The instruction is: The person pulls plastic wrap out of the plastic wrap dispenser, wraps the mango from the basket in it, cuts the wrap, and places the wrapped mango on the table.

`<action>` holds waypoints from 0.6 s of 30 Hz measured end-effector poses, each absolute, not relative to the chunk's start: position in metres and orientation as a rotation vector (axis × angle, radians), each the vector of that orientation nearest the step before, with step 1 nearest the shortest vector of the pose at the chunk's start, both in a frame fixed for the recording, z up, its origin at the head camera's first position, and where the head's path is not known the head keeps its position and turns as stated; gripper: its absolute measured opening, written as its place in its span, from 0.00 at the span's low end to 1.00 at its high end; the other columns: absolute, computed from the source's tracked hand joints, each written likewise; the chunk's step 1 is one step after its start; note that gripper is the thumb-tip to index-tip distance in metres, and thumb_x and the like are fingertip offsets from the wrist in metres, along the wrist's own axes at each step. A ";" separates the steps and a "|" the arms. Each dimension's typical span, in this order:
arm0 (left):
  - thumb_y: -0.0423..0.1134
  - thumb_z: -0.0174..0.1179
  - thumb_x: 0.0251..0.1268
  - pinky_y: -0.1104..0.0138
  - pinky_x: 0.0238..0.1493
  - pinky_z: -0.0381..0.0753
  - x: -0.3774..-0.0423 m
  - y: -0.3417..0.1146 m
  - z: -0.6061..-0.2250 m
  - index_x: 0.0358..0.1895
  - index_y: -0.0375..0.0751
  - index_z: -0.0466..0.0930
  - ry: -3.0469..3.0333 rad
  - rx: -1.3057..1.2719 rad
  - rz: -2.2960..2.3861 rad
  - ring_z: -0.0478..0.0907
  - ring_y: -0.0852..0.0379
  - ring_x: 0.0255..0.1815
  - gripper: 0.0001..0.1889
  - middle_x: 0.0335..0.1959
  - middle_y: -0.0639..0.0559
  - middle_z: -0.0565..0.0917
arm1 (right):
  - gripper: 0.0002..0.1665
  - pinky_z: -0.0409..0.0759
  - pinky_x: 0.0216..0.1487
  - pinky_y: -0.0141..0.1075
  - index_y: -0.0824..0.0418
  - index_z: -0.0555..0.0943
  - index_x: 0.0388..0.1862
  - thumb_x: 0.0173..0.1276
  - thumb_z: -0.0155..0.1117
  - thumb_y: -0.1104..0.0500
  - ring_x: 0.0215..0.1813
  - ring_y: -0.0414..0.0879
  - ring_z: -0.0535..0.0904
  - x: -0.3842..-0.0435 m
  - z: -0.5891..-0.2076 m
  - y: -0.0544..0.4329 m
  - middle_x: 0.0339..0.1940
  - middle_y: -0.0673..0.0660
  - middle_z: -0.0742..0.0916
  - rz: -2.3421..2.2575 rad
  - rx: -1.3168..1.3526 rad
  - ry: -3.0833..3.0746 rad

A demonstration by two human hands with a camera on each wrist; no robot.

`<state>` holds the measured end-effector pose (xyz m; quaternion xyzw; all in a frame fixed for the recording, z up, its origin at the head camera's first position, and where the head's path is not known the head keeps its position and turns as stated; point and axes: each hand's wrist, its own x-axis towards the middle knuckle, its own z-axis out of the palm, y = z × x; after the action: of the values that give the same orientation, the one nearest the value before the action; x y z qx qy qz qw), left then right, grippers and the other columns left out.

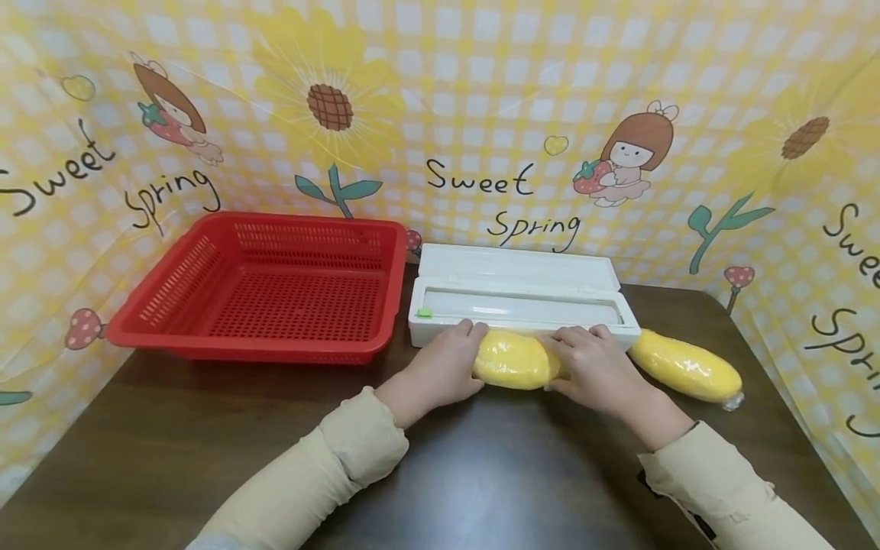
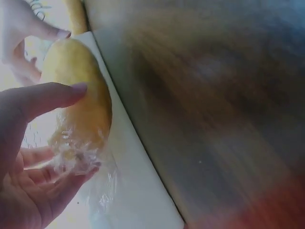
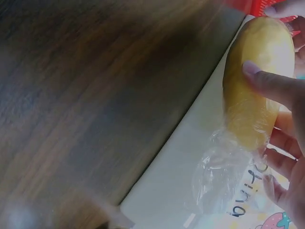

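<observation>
Both hands hold a yellow oblong thing (image 1: 513, 359), perhaps a fruit or vegetable, in front of a white cling film dispenser (image 1: 421, 334). My left hand (image 1: 447, 363) grips its left end, the thumb lying across its side in the left wrist view. The right hand (image 1: 598, 370) grips the other end. Clear cling film (image 2: 76, 155) is bunched at the left end. At the right end, loose film (image 3: 219, 174) hangs down in the right wrist view. A second yellow oblong thing (image 1: 687, 368), film-wrapped with a twisted tip, lies right of the dispenser.
A red slotted plastic basket (image 1: 254, 350) stands at the left of the dark wooden table (image 1: 481, 489). The dispenser's white lid (image 1: 516, 267) is raised at the back, and a green slider (image 1: 425, 312) sits on its front left. A patterned cloth (image 1: 467, 99) encloses the table behind.
</observation>
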<state>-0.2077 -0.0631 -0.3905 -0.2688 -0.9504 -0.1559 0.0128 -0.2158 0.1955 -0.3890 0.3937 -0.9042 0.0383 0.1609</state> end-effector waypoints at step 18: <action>0.40 0.84 0.45 0.60 0.45 0.83 -0.203 -0.062 -0.383 0.53 0.39 0.79 -2.848 -0.843 -0.384 0.77 0.50 0.44 0.31 0.44 0.46 0.79 | 0.39 0.83 0.46 0.46 0.71 0.82 0.57 0.47 0.88 0.59 0.46 0.53 0.82 -0.219 -0.380 0.203 0.45 0.59 0.84 0.320 1.236 -2.572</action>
<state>-0.2032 -0.0616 -0.3826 -0.2808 -0.9484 -0.1278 0.0734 -0.2194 0.2028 -0.3798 0.4266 -0.8875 0.1106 0.1346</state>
